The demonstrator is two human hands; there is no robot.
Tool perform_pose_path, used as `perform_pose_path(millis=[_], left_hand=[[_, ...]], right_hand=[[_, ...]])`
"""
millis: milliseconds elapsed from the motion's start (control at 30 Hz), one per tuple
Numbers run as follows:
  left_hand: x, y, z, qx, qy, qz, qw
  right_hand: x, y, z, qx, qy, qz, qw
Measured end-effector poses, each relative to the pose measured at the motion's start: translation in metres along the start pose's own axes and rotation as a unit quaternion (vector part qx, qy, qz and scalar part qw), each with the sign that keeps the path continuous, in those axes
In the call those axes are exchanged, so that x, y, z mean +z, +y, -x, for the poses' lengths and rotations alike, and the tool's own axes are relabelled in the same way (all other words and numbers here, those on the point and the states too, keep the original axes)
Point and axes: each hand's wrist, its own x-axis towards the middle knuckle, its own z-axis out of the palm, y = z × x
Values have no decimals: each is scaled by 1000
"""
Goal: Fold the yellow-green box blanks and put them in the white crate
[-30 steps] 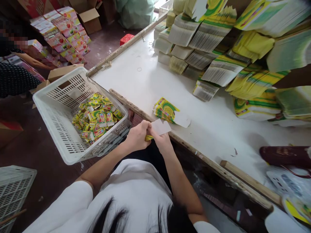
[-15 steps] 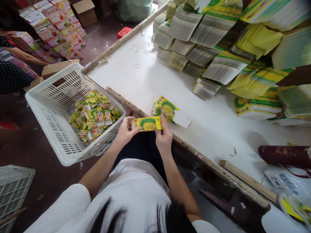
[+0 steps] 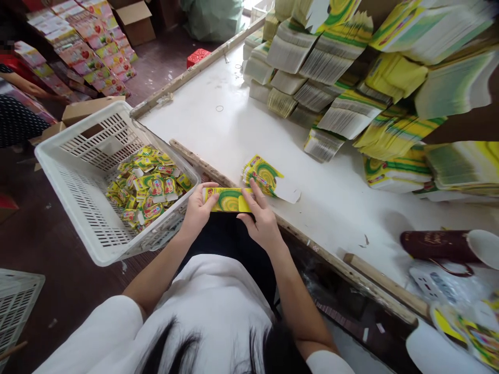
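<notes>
A small yellow-and-green printed carton [image 3: 228, 200] lies level between my hands, in front of the table edge. My left hand [image 3: 198, 209] is closed on its left end, thumb on the front face. At the other end, my right hand [image 3: 262, 218] has its fingers stretched and spread, touching the plain yellow end flap; its thumb is apart, just below the carton. Right behind, on the table, lies a fanned stack of flat cartons [image 3: 263, 174] with a white flap sticking out to the right.
A white plastic basket [image 3: 74, 192] with many small cartons stands at left. Bundles of flat cartons [image 3: 331, 54] are piled on the white table [image 3: 202, 130]. A maroon mug [image 3: 436, 245] lies at right near a power strip [image 3: 424, 280]. Another person's arm [image 3: 29, 85] shows far left.
The carton has shifted slightly left with my left hand. My right hand has gone from pinching its end flap to spread fingers. The other person's arm has moved left.
</notes>
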Motion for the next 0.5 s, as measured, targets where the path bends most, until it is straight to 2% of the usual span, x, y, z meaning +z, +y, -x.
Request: perform_pose_path(millis=[67,133,200,267,367,500], left_hand=[[3,0,4,10,11,-9,1000],[7,-1,8,30,30,-28,999],[10,-3,11,46,42,-40,997],[13,-5,12,56,50,-41,996],[14,-6,12,61,53,-40,996],[12,-5,10,60,52,-53,995]], right_hand=[[9,1,-1,2,3,13,1000],[20,3,-2,20,40,-11,999],[31,4,-5,60,99,-78,990],[38,3,-8,88,133,-164,973],[38,2,-11,79,117,-202,969],[28,4,-10,38,52,-66,996]])
